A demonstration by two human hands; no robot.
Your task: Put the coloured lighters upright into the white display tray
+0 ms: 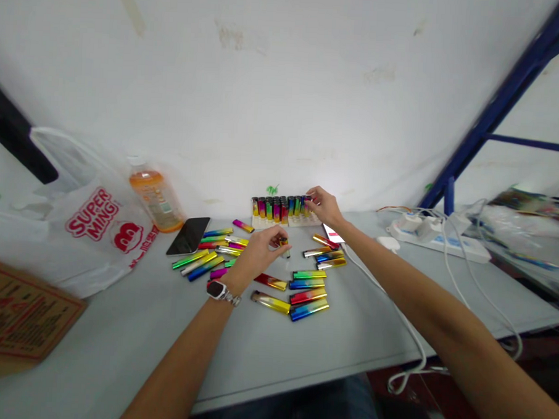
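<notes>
In the head view, the small shiny lighter with a dark top [285,242] is in the left hand [272,241], above the grey tabletop [163,328]; its long axis is steep, slightly tilted, with the dark end up at the fingertips and the other end pointing down. Thumb and forefinger are clamped on it. The right hand [317,205] has its thumb and fingertips close together at the right end of the upright metallic multicoloured lighters [277,209] — whether they grip one, I cannot tell. Those stand, dark tops up, in two pale perforated trays [309,220] near the white wall [284,98]. Loose metallic lighters [309,296] lie flat: four stacked front to back at right, long axes roughly left to right, and four more beyond them, one of them red. One yellow lighter [270,302] and one red-and-gold lighter [271,281] lie nearer the left forearm; the cluster at left overlaps too much to count. Around them are two phones — one black [188,236], one lit [333,234] — plus one orange-liquid bottle [156,198], one white plastic bag [103,226], one brown cardboard box [22,315] and one white power strip [438,236].
</notes>
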